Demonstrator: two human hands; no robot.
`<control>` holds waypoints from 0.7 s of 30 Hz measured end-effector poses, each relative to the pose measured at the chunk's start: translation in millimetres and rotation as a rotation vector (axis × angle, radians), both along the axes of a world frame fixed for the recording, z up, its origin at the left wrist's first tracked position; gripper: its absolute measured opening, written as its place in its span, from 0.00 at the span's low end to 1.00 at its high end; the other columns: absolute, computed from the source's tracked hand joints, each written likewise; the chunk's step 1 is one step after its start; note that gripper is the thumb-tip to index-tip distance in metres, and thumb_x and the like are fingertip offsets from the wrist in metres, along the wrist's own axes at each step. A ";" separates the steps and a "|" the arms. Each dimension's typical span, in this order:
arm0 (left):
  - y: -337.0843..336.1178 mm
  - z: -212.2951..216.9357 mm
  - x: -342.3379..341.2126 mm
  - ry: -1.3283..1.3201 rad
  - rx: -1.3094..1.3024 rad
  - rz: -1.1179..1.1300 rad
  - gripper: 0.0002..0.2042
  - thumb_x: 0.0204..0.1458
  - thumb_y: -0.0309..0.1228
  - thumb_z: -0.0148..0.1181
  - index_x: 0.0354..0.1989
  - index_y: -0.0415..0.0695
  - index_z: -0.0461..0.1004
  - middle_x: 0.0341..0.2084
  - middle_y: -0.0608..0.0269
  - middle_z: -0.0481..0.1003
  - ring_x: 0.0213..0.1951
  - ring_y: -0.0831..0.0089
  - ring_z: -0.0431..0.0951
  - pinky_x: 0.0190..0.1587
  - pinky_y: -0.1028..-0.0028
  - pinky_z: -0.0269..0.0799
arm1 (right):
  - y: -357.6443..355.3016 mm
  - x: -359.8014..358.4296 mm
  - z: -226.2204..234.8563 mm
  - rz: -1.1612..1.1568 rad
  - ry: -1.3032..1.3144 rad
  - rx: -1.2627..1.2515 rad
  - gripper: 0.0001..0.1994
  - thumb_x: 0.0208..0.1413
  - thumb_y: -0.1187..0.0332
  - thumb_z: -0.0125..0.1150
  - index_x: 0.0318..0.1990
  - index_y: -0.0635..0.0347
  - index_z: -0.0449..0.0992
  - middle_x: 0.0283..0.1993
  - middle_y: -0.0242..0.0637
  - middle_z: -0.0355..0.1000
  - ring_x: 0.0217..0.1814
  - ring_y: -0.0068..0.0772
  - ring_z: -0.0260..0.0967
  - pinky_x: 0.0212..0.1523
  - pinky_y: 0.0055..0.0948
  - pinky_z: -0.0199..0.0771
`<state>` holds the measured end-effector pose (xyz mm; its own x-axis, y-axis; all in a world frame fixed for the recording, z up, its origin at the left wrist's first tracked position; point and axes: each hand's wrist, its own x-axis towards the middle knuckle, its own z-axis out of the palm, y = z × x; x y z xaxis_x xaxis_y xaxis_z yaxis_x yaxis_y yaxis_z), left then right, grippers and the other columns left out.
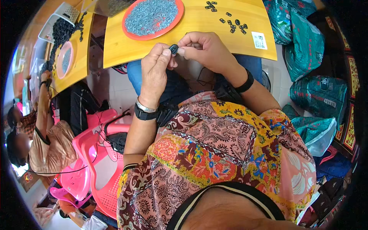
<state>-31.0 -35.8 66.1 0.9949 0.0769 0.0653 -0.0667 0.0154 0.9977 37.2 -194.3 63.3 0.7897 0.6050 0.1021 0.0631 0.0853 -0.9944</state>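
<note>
My left hand (155,71) pinches a small rounded black plastic piece (174,48) between thumb and fingers, just off the table's near edge. Close against its right side is my right hand (203,50), its thumb and forefinger pinched together; whatever lies between those fingertips is too small to make out. Beyond both hands, an orange-red plate (124,28) holds a heap of small silvery metal pieces (151,19). Several black plastic pieces (232,27) lie loose on the yellow table (207,27), with another small group (211,6) farther back.
A white label (259,40) lies near the table's right corner. Green bags (304,50) stand along the right. At left, a co-worker (53,145) sits at another table with a pink dish (65,60), a black heap (63,32) and a white basket (48,28). Pink chairs (109,191) stand behind.
</note>
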 end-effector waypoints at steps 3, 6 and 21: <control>-1.0 -2.6 0.9 0.011 -0.048 0.004 0.10 0.58 0.31 0.44 0.28 0.38 0.66 0.18 0.68 0.65 0.23 0.81 0.66 0.27 0.81 0.62 | 1.9 -2.3 -2.9 0.019 0.043 0.029 0.05 0.51 0.74 0.58 0.35 0.65 0.73 0.28 0.25 0.70 0.31 0.10 0.65 0.32 0.13 0.65; 0.1 -2.5 0.5 0.066 -0.113 -0.017 0.10 0.58 0.30 0.44 0.28 0.38 0.66 0.18 0.67 0.65 0.23 0.80 0.66 0.27 0.81 0.62 | 3.7 -4.3 -3.7 0.023 0.030 0.043 0.05 0.51 0.74 0.58 0.34 0.65 0.72 0.29 0.26 0.70 0.31 0.11 0.65 0.32 0.14 0.66; 9.8 -2.2 4.6 0.187 -0.369 -0.110 0.09 0.57 0.32 0.45 0.33 0.38 0.65 0.20 0.62 0.68 0.24 0.74 0.70 0.29 0.80 0.65 | 0.2 2.4 0.3 -0.213 -1.138 -0.132 0.12 0.41 0.77 0.63 0.37 0.59 0.75 0.29 0.36 0.71 0.29 0.32 0.71 0.29 0.25 0.70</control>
<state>-26.4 -26.0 64.0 0.9905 -0.0462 -0.1292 0.1371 0.3708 0.9186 39.6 -194.1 63.7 0.3693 0.5298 0.7635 0.9254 -0.1347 -0.3541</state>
